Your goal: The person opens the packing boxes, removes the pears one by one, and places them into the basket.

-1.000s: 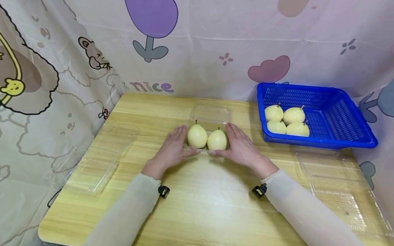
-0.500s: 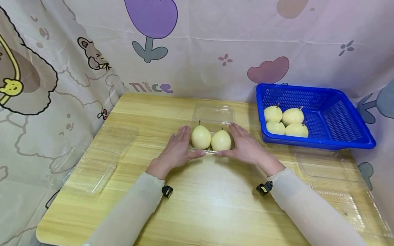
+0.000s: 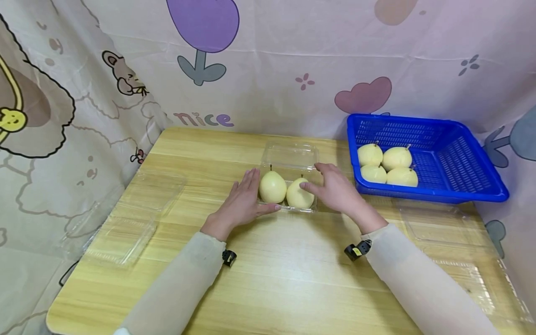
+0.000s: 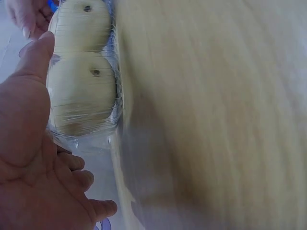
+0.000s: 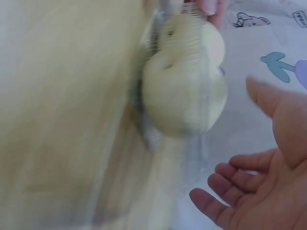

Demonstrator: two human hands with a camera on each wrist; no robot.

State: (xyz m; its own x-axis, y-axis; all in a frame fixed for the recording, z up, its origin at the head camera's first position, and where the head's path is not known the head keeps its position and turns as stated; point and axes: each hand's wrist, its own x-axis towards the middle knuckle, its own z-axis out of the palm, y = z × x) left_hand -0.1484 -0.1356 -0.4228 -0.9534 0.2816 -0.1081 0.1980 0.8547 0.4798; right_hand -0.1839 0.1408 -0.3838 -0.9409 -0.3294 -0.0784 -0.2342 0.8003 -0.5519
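Observation:
Two pale yellow pears, a left one [image 3: 273,188] and a right one [image 3: 299,196], sit side by side in a clear plastic clamshell box [image 3: 307,209], whose lid [image 3: 290,153] lies folded back behind them. My left hand [image 3: 238,202] rests along the box's left side, fingers extended, thumb by the front edge. In the left wrist view that hand [image 4: 33,124] has its thumb beside the nearer pear. At the right, my right hand [image 3: 337,190] hovers with its thumb over the right pear. The right wrist view shows this hand [image 5: 264,177] apart from the box, fingers loosely spread.
A blue plastic basket [image 3: 452,193] stands at the back right, with several pears [image 3: 398,159] at its left end. Another clear clamshell [image 3: 121,232] lies unfolded at the left table edge, and more clear packaging [image 3: 465,279] lies at the right. A patterned curtain [image 3: 268,83] hangs behind the table.
The box with both pears shifted slightly right, then stayed put. My right hand has come away from the box's right side, its thumb lifting off the front edge. The left hand stays beside the box.

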